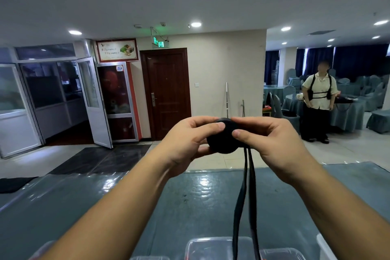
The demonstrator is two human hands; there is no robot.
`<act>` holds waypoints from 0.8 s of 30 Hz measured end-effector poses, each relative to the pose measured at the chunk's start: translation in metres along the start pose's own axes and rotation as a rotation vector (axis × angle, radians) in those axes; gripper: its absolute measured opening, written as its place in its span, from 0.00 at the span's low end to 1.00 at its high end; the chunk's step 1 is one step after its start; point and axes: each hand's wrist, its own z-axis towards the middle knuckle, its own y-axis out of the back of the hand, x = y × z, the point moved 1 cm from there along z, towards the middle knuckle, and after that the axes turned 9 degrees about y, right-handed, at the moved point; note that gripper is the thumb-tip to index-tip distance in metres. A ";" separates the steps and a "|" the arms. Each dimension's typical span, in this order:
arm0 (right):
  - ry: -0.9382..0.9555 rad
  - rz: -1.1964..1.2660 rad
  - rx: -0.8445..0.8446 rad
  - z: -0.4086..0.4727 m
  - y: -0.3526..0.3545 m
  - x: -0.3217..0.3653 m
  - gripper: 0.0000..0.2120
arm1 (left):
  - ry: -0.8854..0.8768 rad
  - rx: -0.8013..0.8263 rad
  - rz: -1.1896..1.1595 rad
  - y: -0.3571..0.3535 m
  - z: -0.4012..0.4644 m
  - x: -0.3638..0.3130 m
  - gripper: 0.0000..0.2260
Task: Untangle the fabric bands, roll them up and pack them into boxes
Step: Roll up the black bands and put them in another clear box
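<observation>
1. Left hand [185, 143]: closed on the black band roll [221, 140], thumb across its face, fingers behind.
2. Right hand [272, 145]: closed on the same roll from the opposite side, thumb tip on its face.
3. Two unrolled band strands [244, 196] hang straight below the grip.
4. Clear plastic boxes [213, 248] stand beneath the strands on the teal table [88, 196].
</observation>
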 end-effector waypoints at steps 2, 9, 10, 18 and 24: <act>-0.006 -0.015 0.055 0.002 0.000 0.001 0.15 | 0.004 0.002 0.072 0.003 0.000 -0.003 0.11; 0.007 0.089 -0.115 0.000 -0.005 -0.001 0.12 | 0.028 -0.023 -0.142 -0.001 0.002 0.004 0.13; -0.005 0.085 -0.099 0.000 -0.004 0.000 0.12 | 0.044 -0.014 -0.153 0.000 0.001 0.005 0.14; -0.042 0.049 -0.009 0.004 -0.002 0.004 0.13 | 0.037 0.002 0.060 0.009 -0.002 -0.006 0.11; -0.003 0.073 -0.074 0.003 -0.007 0.002 0.15 | 0.005 -0.050 -0.097 0.004 0.000 0.001 0.13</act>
